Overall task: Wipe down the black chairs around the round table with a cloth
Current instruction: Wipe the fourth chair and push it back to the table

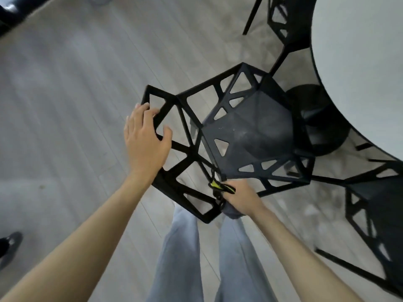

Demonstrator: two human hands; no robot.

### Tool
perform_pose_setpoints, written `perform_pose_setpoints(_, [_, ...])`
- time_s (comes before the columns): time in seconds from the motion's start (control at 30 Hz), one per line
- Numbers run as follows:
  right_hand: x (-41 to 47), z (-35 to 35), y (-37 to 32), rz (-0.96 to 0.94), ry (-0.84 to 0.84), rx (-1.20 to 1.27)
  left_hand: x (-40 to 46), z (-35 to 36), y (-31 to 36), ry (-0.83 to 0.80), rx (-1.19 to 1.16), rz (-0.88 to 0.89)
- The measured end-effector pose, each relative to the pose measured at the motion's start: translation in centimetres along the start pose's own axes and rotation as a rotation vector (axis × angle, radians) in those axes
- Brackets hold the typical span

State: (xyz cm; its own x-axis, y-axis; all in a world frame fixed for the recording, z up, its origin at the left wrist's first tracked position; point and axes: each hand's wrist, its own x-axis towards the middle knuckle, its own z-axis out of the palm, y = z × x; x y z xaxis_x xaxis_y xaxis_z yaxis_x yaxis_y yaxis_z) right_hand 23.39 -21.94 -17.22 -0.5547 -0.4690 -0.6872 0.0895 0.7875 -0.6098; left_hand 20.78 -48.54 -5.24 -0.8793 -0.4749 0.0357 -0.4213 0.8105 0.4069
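Black chair (246,129) with a geometric cut-out frame stands in the middle of the view, pulled out from the round white table (359,62) at the upper right; backrest toward the person, seat toward the table's black pedestal base (320,120). Faint dusty specks on the seat.

Left hand (146,138) rests on the upper left corner of the backrest, fingers spread and slightly bent over the frame bars, thumb on an inner bar. Not wrapped tight.

Right hand (242,197) is at the lower right of the backrest, where back meets seat, fingers curled round a grey cloth (232,211) bunched under the palm. A small black and yellow item (221,186) sits at the knuckles; can't tell what it is. Cloth touches the chair's frame edge.

Second black chair (287,20) at top by the table, third black chair (375,212) at the right edge. Pale wood-look floor (65,83). Person's light grey trouser legs (181,253) below the chair. A dark shoe (12,243) at the left edge.
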Motion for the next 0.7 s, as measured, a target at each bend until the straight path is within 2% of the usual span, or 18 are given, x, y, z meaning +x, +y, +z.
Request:
perform_pose_setpoints(0.2, [-4.5, 1.4, 0.9, -0.036, 0.111, 0.082, -0.2, 0.1, -0.1, 0.015, -0.045, -0.044])
perform_pose_setpoints(0.3, [-0.7, 2.4, 1.1, 0.011, 0.198, -0.04, -0.3, 0.3, -0.2, 0.013, -0.006, -0.028])
perform_pose_setpoints(0.47, [6.5, 2.6, 1.0, 0.093, 0.162, -0.252, -0.3, 0.3, -0.3, 0.009, 0.0, -0.04])
perform_pose_setpoints(0.7, [13.7, 2.9, 3.7, 0.184, 0.222, -0.112, -0.1, 0.5, -0.6, 0.015, -0.004, -0.038])
